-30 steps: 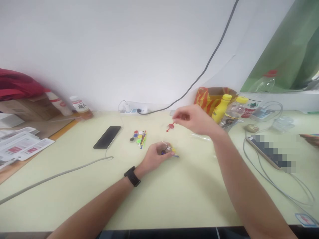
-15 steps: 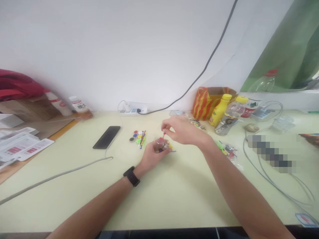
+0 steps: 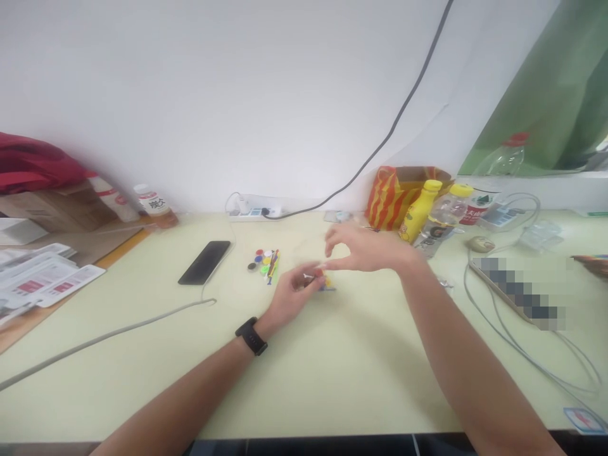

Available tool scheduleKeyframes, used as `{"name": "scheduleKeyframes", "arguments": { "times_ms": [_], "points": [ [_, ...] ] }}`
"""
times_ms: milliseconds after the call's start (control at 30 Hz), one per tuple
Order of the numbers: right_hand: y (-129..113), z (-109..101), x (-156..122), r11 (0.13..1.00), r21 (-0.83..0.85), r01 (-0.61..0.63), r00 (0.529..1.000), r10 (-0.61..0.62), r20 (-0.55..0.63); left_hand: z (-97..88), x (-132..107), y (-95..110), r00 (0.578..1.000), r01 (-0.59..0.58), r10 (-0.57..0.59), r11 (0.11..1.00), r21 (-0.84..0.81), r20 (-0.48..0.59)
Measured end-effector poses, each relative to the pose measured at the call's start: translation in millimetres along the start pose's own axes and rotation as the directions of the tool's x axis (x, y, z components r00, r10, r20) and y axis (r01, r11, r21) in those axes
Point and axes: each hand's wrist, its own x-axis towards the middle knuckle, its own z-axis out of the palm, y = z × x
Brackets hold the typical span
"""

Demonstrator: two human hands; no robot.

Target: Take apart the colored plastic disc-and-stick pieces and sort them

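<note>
- Head view: the left hand (image 3: pixel 294 288), near centre, pinched small coloured pieces (image 3: pixel 328 283), including a red piece (image 3: pixel 318 272); at its two o'clock, the right hand (image 3: pixel 327 254) spread its fingers, one tip at the red piece.
- Those pieces seemed gathered; discs (image 3: pixel 258 259) and sticks (image 3: pixel 274 266) lay loose at ten o'clock, apparently left.
- The desk (image 3: pixel 308 386) reached its near edge at six o'clock, the roomiest way; bottles (image 3: pixel 418 212) crowded two o'clock.

You've got a flat pale yellow-green surface (image 3: pixel 304 380); on it, black rectangular phone (image 3: pixel 204 262), small multicoloured round discs (image 3: pixel 259 259), thin multicoloured sticks (image 3: pixel 274 266), white oblong power strip (image 3: pixel 254 213), red-and-yellow striped bag (image 3: pixel 384 199), yellow bottle (image 3: pixel 420 210), grey cable (image 3: pixel 118 330).
</note>
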Motion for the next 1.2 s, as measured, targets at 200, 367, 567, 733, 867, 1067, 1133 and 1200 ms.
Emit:
{"name": "scheduleKeyframes", "arguments": {
  "times_ms": [200,367,567,733,867,1067,1133,1200],
  "points": [
    [13,-9,-5,0.968,0.248,0.044,0.999,-0.037,-0.033,-2.6,-3,7,0.999,0.021,-0.019,0.999,-0.040,0.044],
    [13,21,-21,0.871,0.483,0.087,0.983,0.004,-0.186,-1.4,0,3,0.998,0.056,-0.059,0.992,-0.114,-0.018],
    [23,85,-36,0.591,0.805,0.046,0.952,0.218,-0.215,6.3,-4,6,0.995,0.100,-0.097,0.973,-0.208,0.026],
    [34,99,-44,0.497,0.868,0.022,0.918,0.334,-0.215,4.6,-3,6,0.992,0.122,-0.115,0.973,-0.194,0.047],
    [37,103,-44,0.441,0.897,-0.014,0.933,0.328,-0.146,0.8,0,2,0.987,0.153,-0.159,0.969,-0.191,-0.015],
    [27,119,-38,0.274,0.959,-0.069,0.859,0.506,-0.082,5.0,-2,3,0.983,0.145,-0.163,0.971,-0.188,-0.086],
    [23,122,-37,0.254,0.966,-0.058,0.837,0.540,-0.092,7.2,-4,4,0.985,0.125,-0.141,0.979,-0.162,-0.095],
    [18,124,-36,0.272,0.961,-0.039,0.822,0.556,-0.124,8.9,-5,3,0.989,0.100,-0.114,0.985,-0.142,-0.095]
  ]
}}
